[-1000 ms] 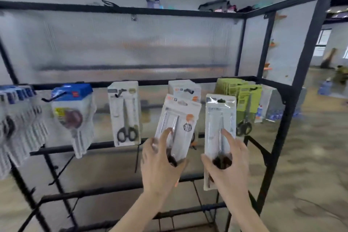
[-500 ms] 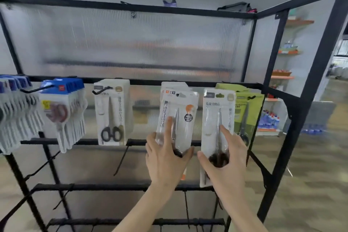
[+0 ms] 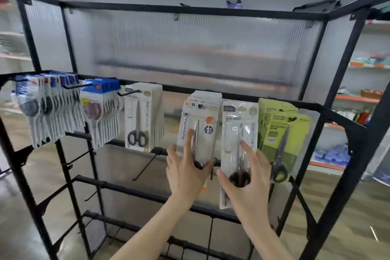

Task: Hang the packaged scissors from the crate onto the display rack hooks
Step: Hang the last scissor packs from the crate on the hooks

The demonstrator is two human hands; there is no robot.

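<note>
Hands raised: left hand (image 3: 186,173), right hand (image 3: 248,177) gripping packs, apparently.

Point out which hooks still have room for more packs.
Free: the lower black hooks under the white scissor packs. Crowded: the whole top bar, from the blue-topped packs to the green packs.

The rack (image 3: 341,65) is matt black metal tubing with ribbed, cloudy see-through plastic panels (image 3: 190,48) behind, and the scissor packs (image 3: 198,129) are glossy clear plastic blisters over smooth printed card, plus matt green card packs (image 3: 295,131) by the right edge.
</note>
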